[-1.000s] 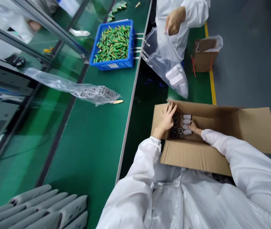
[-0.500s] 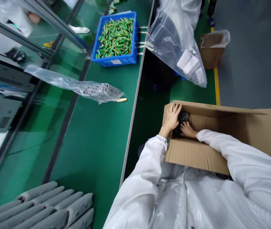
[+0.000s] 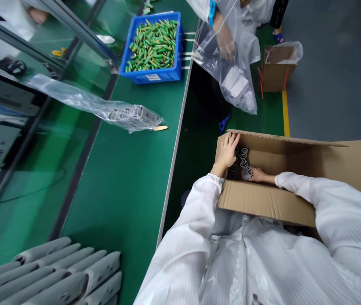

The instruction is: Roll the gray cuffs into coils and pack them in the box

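An open cardboard box (image 3: pixel 269 199) stands in front of me, with several hollow oval-ended tubes (image 3: pixel 243 156) upright in rows at its left end. My left hand (image 3: pixel 227 153) lies over that end, its fingers stretched along the inner wall by the rim. Inside the box, my right hand (image 3: pixel 258 174) has its fingers closed at the side of the nearest tube (image 3: pixel 248 170) of the row. The fingertips are partly hidden there.
A green workbench (image 3: pixel 129 178) runs along my left. On it are a blue bin (image 3: pixel 151 77) of green-and-tan parts, a plastic-wrapped bundle (image 3: pixel 132 116) and stacked grey housings (image 3: pixel 56 275). A co-worker's hand (image 3: pixel 226 44) is in a clear bag (image 3: pixel 239 91); a smaller carton (image 3: pixel 277 70) stands beyond.
My right hand has drawn back to the right, uncovering a row of tube ends. My left fingers have come closer together. A co-worker's arm has entered the clear bag, which has shifted left.
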